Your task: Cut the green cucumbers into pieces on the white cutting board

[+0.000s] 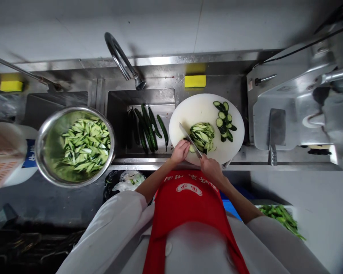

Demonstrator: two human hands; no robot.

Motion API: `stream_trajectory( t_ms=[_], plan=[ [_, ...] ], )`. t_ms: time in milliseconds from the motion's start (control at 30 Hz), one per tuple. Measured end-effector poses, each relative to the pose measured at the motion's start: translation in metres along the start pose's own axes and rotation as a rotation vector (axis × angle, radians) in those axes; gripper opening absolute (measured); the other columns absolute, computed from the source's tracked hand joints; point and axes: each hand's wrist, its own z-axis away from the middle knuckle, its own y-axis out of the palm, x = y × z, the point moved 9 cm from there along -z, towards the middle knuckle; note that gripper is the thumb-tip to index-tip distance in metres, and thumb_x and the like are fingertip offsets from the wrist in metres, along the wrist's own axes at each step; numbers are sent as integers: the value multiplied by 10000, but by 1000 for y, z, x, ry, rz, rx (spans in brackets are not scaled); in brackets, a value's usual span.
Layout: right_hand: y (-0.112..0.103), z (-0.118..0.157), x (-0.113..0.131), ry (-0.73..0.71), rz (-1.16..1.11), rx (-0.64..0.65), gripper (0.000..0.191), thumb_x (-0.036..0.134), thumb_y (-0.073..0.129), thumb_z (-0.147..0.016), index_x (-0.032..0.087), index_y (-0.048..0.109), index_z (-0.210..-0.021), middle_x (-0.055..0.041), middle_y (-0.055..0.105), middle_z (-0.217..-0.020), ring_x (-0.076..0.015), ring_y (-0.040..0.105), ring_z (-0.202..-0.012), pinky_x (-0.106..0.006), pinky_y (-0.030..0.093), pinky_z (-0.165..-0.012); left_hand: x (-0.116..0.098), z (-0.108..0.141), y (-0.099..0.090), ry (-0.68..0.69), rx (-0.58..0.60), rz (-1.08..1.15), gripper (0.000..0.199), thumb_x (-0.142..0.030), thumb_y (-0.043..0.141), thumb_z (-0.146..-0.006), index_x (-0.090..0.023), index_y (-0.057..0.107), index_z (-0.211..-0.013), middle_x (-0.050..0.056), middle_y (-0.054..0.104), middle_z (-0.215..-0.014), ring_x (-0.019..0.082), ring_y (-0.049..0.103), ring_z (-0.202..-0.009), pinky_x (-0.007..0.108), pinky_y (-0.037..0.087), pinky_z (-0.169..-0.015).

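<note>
My right hand is closed round the handle of a knife, whose blade slants up and left over the round white cutting board. Beside the blade, the fingers of my left hand are bent together on a piece of cucumber at the board's lower left edge. Cut cucumber strips lie heaped just right of the blade. On the board's right side sit several thick cucumber slices. Whole cucumbers rest in the sink left of the board.
A metal bowl of cut cucumber stands left of the sink. Behind the sink rises a faucet. A yellow sponge lies behind the board. At the right, a cleaver rests on a metal surface.
</note>
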Motion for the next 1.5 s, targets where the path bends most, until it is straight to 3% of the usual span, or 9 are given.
stream_trajectory(
  t_ms=[367, 633, 1167, 1500],
  plan=[
    [3, -3, 3, 9, -16, -19, 377, 311, 208, -1029, 134, 488, -1211, -145, 714, -909, -258, 697, -873, -301, 434, -718, 2, 3, -8, -25, -12, 58, 269, -288, 397, -1006, -170, 632, -1062, 117, 620, -1052, 196, 580, -1048, 381, 515, -953],
    [1, -1, 6, 24, 0, 13, 403, 315, 193, -1026, 137, 485, -1240, -159, 706, -953, -252, 690, -906, -305, 436, -763, 7, 4, -3, -14, -13, 57, 278, -280, 396, -1006, -160, 634, -1085, 121, 622, -1052, 198, 572, -1053, 379, 513, -958],
    [-4, -17, 14, 29, -12, -3, 383, 314, 219, -1028, 131, 497, -1216, -158, 712, -957, -253, 694, -908, -292, 428, -741, 4, 8, -12, 53, -105, 109, 266, -278, 413, -1009, -140, 635, -1060, 115, 630, -1025, 182, 584, -1005, 363, 529, -915],
    [-3, -10, 13, 23, 20, 7, 405, 321, 198, -1030, 132, 487, -1242, -157, 710, -949, -247, 690, -901, -302, 423, -764, 4, 7, -11, 178, -62, 96, 258, -259, 424, -1004, -133, 642, -1062, 131, 619, -1033, 195, 560, -996, 385, 511, -893]
  ],
)
